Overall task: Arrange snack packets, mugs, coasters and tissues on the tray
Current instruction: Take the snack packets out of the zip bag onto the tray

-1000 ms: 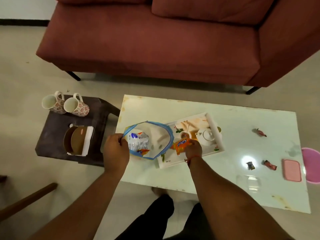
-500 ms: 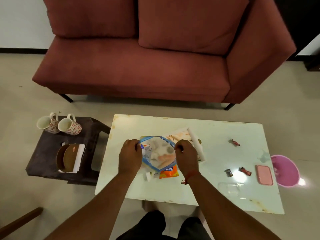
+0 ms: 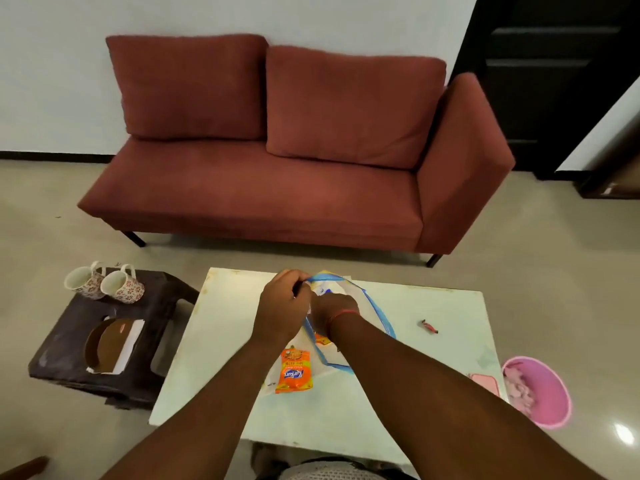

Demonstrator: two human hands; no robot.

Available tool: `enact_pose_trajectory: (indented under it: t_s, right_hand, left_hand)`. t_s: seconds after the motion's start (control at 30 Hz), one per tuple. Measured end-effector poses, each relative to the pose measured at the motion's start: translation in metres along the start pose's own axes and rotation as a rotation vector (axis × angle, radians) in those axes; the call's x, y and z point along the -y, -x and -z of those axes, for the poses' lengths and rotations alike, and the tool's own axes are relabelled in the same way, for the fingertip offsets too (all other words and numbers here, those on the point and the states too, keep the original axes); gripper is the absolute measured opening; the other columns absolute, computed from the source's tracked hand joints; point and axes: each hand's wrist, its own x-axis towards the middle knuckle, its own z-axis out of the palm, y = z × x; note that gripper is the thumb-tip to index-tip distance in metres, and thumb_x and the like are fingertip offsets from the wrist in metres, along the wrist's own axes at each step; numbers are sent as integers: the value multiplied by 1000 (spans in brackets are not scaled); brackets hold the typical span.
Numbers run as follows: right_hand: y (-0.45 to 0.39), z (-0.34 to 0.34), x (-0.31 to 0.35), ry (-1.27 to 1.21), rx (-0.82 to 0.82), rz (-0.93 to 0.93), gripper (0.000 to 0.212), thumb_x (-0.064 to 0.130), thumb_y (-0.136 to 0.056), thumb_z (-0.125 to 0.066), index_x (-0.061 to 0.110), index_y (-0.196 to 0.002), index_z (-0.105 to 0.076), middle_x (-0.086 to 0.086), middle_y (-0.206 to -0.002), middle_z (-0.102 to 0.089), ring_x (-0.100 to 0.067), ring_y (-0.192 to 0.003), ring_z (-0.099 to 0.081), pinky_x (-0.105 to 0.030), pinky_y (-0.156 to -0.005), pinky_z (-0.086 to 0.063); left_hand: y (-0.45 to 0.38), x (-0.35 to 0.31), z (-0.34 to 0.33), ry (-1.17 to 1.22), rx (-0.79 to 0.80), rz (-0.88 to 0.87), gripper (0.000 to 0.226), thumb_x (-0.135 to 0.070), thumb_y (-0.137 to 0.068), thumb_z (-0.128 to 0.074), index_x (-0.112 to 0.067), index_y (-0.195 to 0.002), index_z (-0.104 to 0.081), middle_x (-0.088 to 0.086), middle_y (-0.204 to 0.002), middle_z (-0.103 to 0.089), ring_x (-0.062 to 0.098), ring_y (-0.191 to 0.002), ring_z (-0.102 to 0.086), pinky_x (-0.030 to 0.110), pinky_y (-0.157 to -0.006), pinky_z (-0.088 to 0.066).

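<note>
My left hand (image 3: pixel 282 303) grips the blue rim of a clear zip bag (image 3: pixel 375 315) held up over the white table (image 3: pixel 346 410). My right hand (image 3: pixel 334 306) is down inside the bag's mouth, fingers hidden. A white and blue packet (image 3: pixel 323 291) shows in the bag. An orange snack packet (image 3: pixel 293 373) lies flat below my hands, on a pale corner of the tray (image 3: pixel 268 384); the bag and my arms cover most of the tray. Two floral mugs (image 3: pixel 104 285), brown coasters (image 3: pixel 104 351) and white tissues (image 3: pixel 130 344) sit on the dark stool (image 3: pixel 69 341) at left.
A wrapped candy (image 3: pixel 428 326) lies on the table's right side, a pink lid (image 3: pixel 485 382) near its right edge. A pink bin (image 3: pixel 540 393) stands on the floor beside it. The red sofa (image 3: pixel 277 188) faces the table's far side.
The view has tilted up. Both hands have raised the bag and come together; my right hand has left the rim and gone into the bag. The orange packet stays lying on the tray.
</note>
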Motion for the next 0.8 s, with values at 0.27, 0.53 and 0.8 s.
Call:
enact_pose_trajectory:
  t_s: [0.27,0.53,0.8]
  right_hand:
    - [21,10,-31,-123,-299,70,35,27,-96,-48,14,-127,-53,-13,-117,-66,-32,-102,-63,-36,-71,-44]
    - [45,32,-16,-470,-495,237,4,25,-88,-52,29,-90,-52,-1,-95,-66,-21,-83,-60,-37,-69,-52]
    - [42,-10,-21,-1115,-810,-261,9,22,-91,-50,27,-84,-52,11,-77,-64,-9,-78,-65,-25,-57,-49]
  left_hand:
    - [4,-12,-17,-3,-139,138,15,-19,-97,-52,-16,-104,-66,-2,-98,-65,10,-86,-60,19,-72,-51]
    - [-2,40,9,-143,-195,401,20,-24,-100,-47,-14,-100,-64,3,-96,-64,14,-82,-60,24,-65,-49]
    - [-2,113,51,-145,-258,591,28,-14,-99,-43,2,-111,-64,22,-108,-65,37,-99,-62,48,-87,-53]
